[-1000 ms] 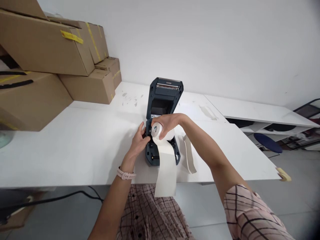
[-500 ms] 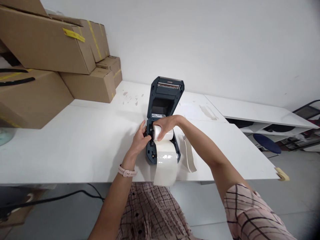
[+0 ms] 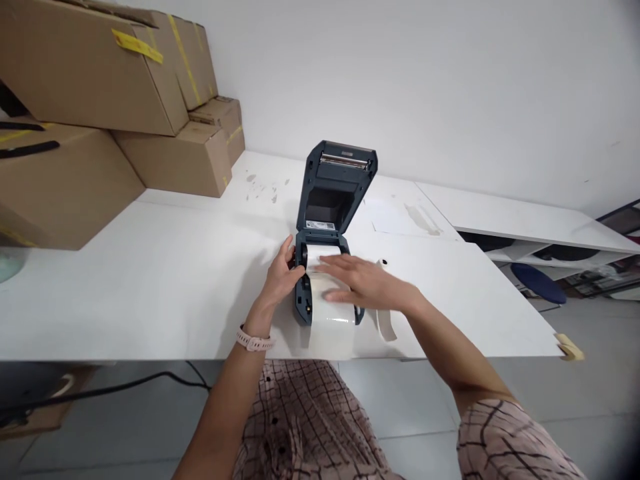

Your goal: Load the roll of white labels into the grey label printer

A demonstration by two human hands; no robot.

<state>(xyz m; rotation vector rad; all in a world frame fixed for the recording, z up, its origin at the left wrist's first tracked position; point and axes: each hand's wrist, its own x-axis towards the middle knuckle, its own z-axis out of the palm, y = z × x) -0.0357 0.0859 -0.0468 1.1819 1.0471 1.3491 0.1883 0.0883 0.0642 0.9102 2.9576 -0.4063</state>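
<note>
A dark printer (image 3: 330,183) stands on the white table with its lid raised. Inside its base lies a white label roll (image 3: 320,253), and a strip of label paper (image 3: 333,333) runs from it over the front, past the table edge. My left hand (image 3: 283,275) is at the printer's left side, thumb on the inner rim and fingers round the outside wall. Over the roll and the paper, my right hand (image 3: 363,283) is spread with its fingers apart, holding nothing. Right of the printer is a curled paper piece (image 3: 385,323).
Cardboard boxes (image 3: 175,157) are stacked at the back left of the table (image 3: 150,300). A flat paper sheet (image 3: 395,217) lies behind on the right. A lower shelf unit (image 3: 530,213) and a blue stool (image 3: 537,283) are further right.
My right hand has let go of the roll and moved right and toward me, its fingers now spread. The roll sits lower in the printer. My left hand has stayed at the left side.
</note>
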